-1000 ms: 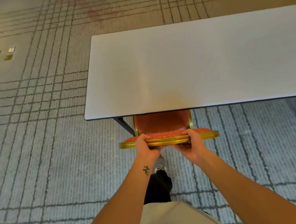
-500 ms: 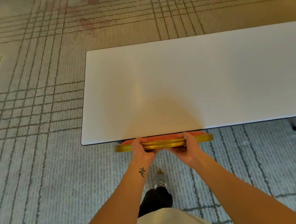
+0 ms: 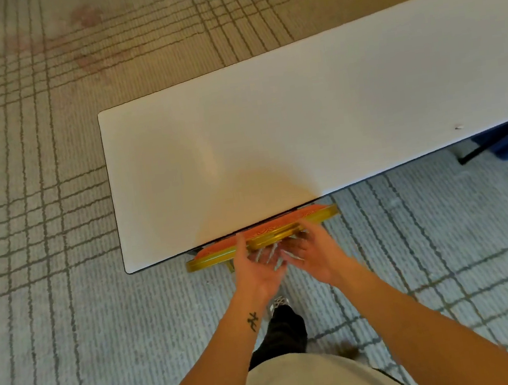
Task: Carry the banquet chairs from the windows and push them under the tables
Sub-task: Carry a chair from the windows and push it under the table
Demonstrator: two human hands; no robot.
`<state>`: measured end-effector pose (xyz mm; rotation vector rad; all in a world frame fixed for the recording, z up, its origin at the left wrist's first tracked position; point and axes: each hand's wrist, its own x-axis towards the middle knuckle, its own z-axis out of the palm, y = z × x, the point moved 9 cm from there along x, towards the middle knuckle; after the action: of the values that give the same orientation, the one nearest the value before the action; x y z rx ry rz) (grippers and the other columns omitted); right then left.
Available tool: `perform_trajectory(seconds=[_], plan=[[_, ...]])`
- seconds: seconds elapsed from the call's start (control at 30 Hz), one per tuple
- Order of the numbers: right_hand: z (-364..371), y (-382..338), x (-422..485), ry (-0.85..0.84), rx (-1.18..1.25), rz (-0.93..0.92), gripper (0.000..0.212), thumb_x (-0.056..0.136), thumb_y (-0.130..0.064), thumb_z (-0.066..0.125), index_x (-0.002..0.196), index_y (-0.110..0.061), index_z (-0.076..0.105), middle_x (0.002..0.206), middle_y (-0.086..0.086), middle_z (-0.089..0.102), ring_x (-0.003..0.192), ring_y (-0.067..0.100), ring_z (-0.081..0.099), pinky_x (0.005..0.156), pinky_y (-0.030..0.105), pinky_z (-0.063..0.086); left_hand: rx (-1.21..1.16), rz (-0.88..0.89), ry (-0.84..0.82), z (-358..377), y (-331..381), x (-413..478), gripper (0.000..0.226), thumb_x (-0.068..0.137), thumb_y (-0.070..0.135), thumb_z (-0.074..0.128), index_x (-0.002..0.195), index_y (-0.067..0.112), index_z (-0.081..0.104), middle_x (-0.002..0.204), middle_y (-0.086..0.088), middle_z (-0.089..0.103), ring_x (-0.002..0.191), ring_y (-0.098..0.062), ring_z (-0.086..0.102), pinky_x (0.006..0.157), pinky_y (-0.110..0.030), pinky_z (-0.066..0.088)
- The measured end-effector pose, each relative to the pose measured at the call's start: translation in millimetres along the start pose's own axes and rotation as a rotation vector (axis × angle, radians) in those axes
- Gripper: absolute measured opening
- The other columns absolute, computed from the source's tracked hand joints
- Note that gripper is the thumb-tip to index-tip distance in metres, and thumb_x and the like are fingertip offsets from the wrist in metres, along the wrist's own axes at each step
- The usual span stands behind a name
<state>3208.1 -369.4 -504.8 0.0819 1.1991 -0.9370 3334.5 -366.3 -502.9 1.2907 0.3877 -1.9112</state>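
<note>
Head camera looks steeply down over the table point(image 3: 300, 115).

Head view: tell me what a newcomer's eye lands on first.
The long white table fills the middle, slanting up to the right. At its near edge a red and gold chair sits almost wholly under it, with the left hand and right hand at its gold rail, their grip blurred.

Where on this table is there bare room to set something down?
The white tabletop is bare from its left end to the picture's right edge, except a tiny speck far right. Crowded only at the near edge, where the left hand and right hand touch the chair back.
</note>
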Motion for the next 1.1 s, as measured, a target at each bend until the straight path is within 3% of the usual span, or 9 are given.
perform_trajectory(seconds=[0.07, 0.2, 0.3, 0.37, 0.47, 0.7, 0.87, 1.1], plan=[[-15, -3, -15, 0.020, 0.045, -0.033, 0.060, 0.098, -0.046, 0.065, 0.141, -0.006, 0.053, 0.128, 0.017, 0.069, 0.114, 0.032, 0.070, 0.090, 0.045, 0.060, 0.101, -0.045, -0.039, 20, -25, -8, 0.066, 0.092, 0.061, 0.065, 0.128, 0.006, 0.060, 0.130, -0.015, 0.064, 0.121, -0.035, 0.061, 0.104, -0.053, 0.048], [-77, -34, -59, 0.099, 0.149, -0.159, 0.042, 0.107, -0.035, 0.049, 0.135, -0.004, 0.054, 0.128, 0.016, 0.068, 0.116, 0.036, 0.068, 0.096, 0.049, 0.057, 0.287, -0.084, -0.117, 65, -83, -19, 0.063, 0.097, 0.055, 0.062, 0.138, 0.008, 0.057, 0.141, -0.011, 0.060, 0.133, -0.033, 0.054, 0.094, -0.048, 0.048], [-132, -57, -103, 0.116, 0.268, -0.253, 0.041, 0.107, -0.031, 0.047, 0.136, -0.002, 0.054, 0.129, 0.020, 0.068, 0.112, 0.035, 0.069, 0.085, 0.044, 0.057, 0.419, -0.080, -0.217, 98, -130, -32, 0.061, 0.101, 0.052, 0.056, 0.144, 0.008, 0.051, 0.141, -0.012, 0.061, 0.133, -0.032, 0.055, 0.104, -0.047, 0.045], [-173, -64, -136, 0.113, 0.396, -0.322, 0.043, 0.107, -0.031, 0.045, 0.137, -0.001, 0.053, 0.129, 0.020, 0.068, 0.112, 0.035, 0.070, 0.091, 0.046, 0.056, 0.501, -0.058, -0.285, 118, -163, -49, 0.059, 0.103, 0.051, 0.053, 0.144, 0.008, 0.051, 0.133, -0.012, 0.067, 0.128, -0.032, 0.059, 0.110, -0.049, 0.044], [-231, -67, -187, 0.112, 0.534, -0.425, 0.044, 0.106, -0.031, 0.044, 0.137, -0.001, 0.054, 0.128, 0.020, 0.068, 0.115, 0.037, 0.069, 0.101, 0.050, 0.051, 0.576, -0.060, -0.365, 133, -223, -74, 0.055, 0.103, 0.049, 0.053, 0.140, 0.008, 0.054, 0.124, -0.013, 0.073, 0.122, -0.032, 0.065, 0.105, -0.049, 0.049], [-366, -46, -295, 0.152, 0.686, -0.595, 0.039, 0.102, -0.027, 0.042, 0.131, -0.006, 0.057, 0.131, 0.021, 0.067, 0.123, 0.035, 0.063, 0.107, 0.047, 0.046, 0.742, -0.211, -0.518, 130, -391, -127, 0.055, 0.100, 0.048, 0.053, 0.136, 0.007, 0.057, 0.130, -0.016, 0.070, 0.123, -0.032, 0.063, 0.109, -0.047, 0.047], [-452, -25, -357, 0.198, 0.796, -0.693, 0.038, 0.102, -0.026, 0.042, 0.131, -0.006, 0.056, 0.132, 0.021, 0.066, 0.125, 0.038, 0.063, 0.114, 0.051, 0.041, 0.877, -0.249, -0.605, 135, -480, -164, 0.057, 0.103, 0.050, 0.048, 0.142, 0.008, 0.054, 0.132, -0.016, 0.068, 0.128, -0.032, 0.061, 0.111, -0.047, 0.044], [-559, -4, -414, 0.294, 1.029, -0.794, 0.042, 0.103, -0.026, 0.041, 0.135, -0.004, 0.056, 0.134, 0.021, 0.065, 0.122, 0.036, 0.065, 0.113, 0.051, 0.042, 1.054, -0.344, -0.652, 157, -594, -186, 0.057, 0.104, 0.049, 0.044, 0.143, 0.009, 0.052, 0.136, -0.016, 0.066, 0.131, -0.033, 0.059, 0.119, -0.051, 0.036]])
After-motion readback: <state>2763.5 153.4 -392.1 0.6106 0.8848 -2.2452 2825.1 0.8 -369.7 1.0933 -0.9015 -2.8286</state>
